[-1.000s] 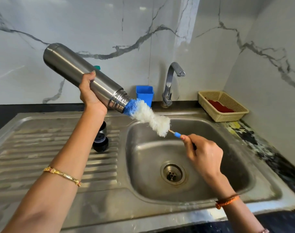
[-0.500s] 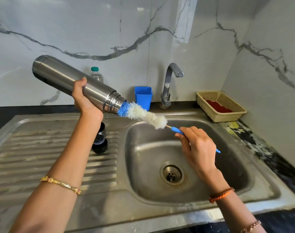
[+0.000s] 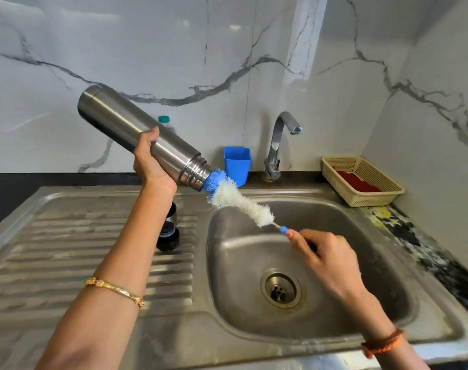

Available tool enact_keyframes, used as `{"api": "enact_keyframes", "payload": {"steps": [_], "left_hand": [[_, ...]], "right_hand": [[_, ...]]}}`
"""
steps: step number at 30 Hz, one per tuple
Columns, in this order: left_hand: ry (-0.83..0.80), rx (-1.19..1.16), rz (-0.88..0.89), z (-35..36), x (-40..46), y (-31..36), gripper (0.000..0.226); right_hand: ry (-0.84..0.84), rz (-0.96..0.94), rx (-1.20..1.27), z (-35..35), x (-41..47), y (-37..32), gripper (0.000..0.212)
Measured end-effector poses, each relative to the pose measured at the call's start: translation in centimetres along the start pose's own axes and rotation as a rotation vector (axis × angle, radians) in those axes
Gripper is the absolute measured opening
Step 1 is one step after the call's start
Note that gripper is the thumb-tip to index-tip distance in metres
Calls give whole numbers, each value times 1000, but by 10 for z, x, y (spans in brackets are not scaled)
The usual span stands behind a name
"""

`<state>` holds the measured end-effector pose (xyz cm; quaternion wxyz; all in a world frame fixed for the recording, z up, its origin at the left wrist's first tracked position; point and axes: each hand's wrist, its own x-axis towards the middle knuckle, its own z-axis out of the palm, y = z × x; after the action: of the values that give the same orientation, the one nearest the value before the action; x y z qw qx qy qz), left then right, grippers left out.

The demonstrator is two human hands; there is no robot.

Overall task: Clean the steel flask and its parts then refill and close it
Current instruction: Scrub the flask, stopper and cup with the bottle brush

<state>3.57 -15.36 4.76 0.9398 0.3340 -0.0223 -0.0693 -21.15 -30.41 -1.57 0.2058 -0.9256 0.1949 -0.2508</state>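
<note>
Both hands are busy: her left hand (image 3: 151, 166) wraps the tilted cylindrical steel flask (image 3: 144, 138) at ten o'clock above the steel sink (image 3: 321, 340), her right hand (image 3: 326, 259) pinches the blue-and-white bottle brush (image 3: 238, 200), tip inside the mouth. A hard shove could twist the wet flask loose.
</note>
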Motion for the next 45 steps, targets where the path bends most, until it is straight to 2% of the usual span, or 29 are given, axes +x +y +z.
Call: {"api": "enact_keyframes", "payload": {"steps": [2,3,5,7,8,11,12,14,15,16,18,19,21,22,24,27,28,30,31,34,36,37,38,40,41,43,45], "left_hand": [[35,-27,-14,2,-2,-5,56],[46,-34,-21,2,-3,-7,53],[64,-35,-36,1,-3,-10,45],[63,-23,-37,-1,-1,-11,39],[53,-9,-29,-2,0,-9,35],[-45,50,-13,-6,1,-7,31],[-66,70,-14,-5,1,-6,35],[-69,76,-17,-3,-1,-6,44],[-55,64,-14,-3,-2,-7,47],[-33,47,-7,-2,-4,-8,46],[19,13,8,-2,-6,-10,41],[34,-4,11,-2,-6,-10,39],[45,-24,4,-3,-7,-9,39],[47,-17,0,-4,-7,-8,39],[27,8,-3,-7,-6,-4,33],[-66,-23,-14,-6,-11,-2,21],[-88,-52,-12,-4,-13,-1,22],[-101,-92,2,0,-15,-1,27],[-94,-106,9,1,-16,-1,31],[-46,-129,11,0,-14,1,38],[-43,-129,2,0,-12,5,31],[-36,-110,-3,0,-11,6,28],[-27,-86,-7,-2,-10,7,26],[-46,-66,3,-3,-9,9,22],[-67,-74,16,-4,-9,8,20],[-96,-112,42,-4,-8,8,18],[-84,-117,55,-3,-6,9,19]], "right_hand": [[305,-185,-244,6,-3,3,38],[384,-235,-293,10,-4,2,34],[430,-276,-287,19,-7,2,32],[319,-164,-137,22,-10,1,33],[195,-57,18,20,-9,0,34],[-326,357,700,3,0,2,43],[-430,473,818,-1,2,3,43],[-458,515,860,-3,4,4,41],[-386,443,778,0,3,4,38],[-243,312,574,5,1,3,33],[151,31,-5,13,1,5,25],[299,-84,-165,15,0,5,26],[376,-234,-232,18,-6,5,32],[351,-230,-198,20,-9,5,34],[173,-43,32,13,-8,-2,41],[-342,486,786,-8,1,-9,47],[-409,566,884,-12,3,-9,44],[-413,524,872,-14,4,-14,42],[-332,397,747,-13,2,-14,40],[134,-14,6,-4,-3,-9,31],[259,-137,-154,1,-5,-5,34],[187,-107,-87,0,-4,-6,36],[49,-2,100,-4,-2,-7,37],[-346,331,613,-19,7,-11,41],[-481,449,735,-27,10,-12,42],[-485,448,742,-32,18,-8,39],[-283,232,487,-28,18,-9,28]]}}
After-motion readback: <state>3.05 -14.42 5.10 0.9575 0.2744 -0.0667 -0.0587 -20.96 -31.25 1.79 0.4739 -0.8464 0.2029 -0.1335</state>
